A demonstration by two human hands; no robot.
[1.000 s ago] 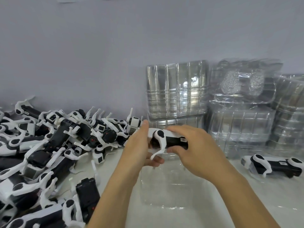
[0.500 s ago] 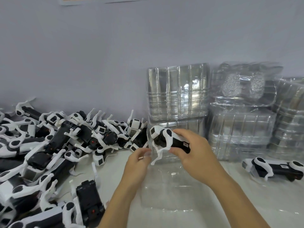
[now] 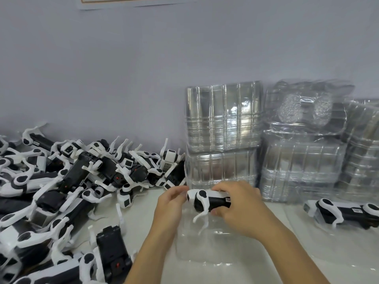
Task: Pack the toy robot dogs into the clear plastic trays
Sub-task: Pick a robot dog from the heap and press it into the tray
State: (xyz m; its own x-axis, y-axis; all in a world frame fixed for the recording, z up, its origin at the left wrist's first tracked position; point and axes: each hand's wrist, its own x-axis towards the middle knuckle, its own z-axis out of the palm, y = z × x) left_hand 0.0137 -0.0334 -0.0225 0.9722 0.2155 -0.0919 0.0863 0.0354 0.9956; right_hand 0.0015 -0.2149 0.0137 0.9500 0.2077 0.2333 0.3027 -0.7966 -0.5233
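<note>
A black-and-white toy robot dog [image 3: 207, 200] hangs just above a clear plastic tray [image 3: 213, 244] that lies flat on the table in front of me. My right hand [image 3: 240, 210] grips the dog's body from the right. At the dog's left end, my left hand [image 3: 170, 203] holds the white head with fingertips and thumb. The dog's white legs dangle toward the tray. Another toy dog [image 3: 344, 213] lies on a clear tray at the right.
A large heap of toy robot dogs [image 3: 67, 191] covers the left of the table. Stacks of clear plastic trays [image 3: 223, 140] stand against the wall at the back, with more wrapped stacks [image 3: 303, 156] to the right.
My right hand has lowered the dog toward the tray and levelled it. My left hand, which had let go and dropped away, has come back to the dog's head.
</note>
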